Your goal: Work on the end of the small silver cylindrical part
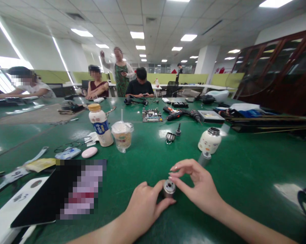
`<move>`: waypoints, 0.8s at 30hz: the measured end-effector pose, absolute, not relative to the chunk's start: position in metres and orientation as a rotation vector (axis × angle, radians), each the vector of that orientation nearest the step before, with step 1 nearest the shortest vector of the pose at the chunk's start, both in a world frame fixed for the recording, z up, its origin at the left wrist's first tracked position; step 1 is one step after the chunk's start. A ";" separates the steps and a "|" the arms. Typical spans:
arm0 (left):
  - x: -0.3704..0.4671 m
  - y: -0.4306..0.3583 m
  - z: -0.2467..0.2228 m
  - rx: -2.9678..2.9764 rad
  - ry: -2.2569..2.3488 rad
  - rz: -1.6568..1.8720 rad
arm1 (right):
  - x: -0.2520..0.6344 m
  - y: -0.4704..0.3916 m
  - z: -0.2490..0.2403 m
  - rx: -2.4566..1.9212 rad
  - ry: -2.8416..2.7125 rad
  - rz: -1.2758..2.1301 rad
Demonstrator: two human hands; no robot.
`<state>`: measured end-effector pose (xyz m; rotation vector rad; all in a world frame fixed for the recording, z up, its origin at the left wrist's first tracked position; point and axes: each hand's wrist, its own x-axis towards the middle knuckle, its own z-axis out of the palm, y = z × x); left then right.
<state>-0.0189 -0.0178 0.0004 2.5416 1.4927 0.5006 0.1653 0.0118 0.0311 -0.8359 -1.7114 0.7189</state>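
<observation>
A small metal cylinder [169,188] with holes in its top stands upright on the green table [132,166]. Thumb and index finger of my left hand [145,203] grip it from the left and front. My right hand [198,186] is at its upper right, thumb and fingertips pinched close together by the rim; whether something tiny is between them is too small to tell. Behind my right hand stands a grey metal cylinder [204,158], near a white open-topped bottle [210,140]. Farther back lie a metal ring-shaped part [170,137] and a dark geared part [178,130].
Left of centre stand a milk tea bottle [101,126] and a lidded plastic cup [122,135]. A black tablet [48,193] lies at the left. A circuit board [152,115] and power drills [178,113] lie farther back. Several people are beyond the table.
</observation>
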 end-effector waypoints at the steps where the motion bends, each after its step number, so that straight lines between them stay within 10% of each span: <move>1: -0.019 -0.018 0.001 2.542 1.496 0.492 | 0.170 0.019 0.030 -0.845 -1.671 0.711; 24: -0.018 -0.016 0.001 2.540 1.479 0.501 | 0.162 0.002 0.038 -0.832 -1.972 0.797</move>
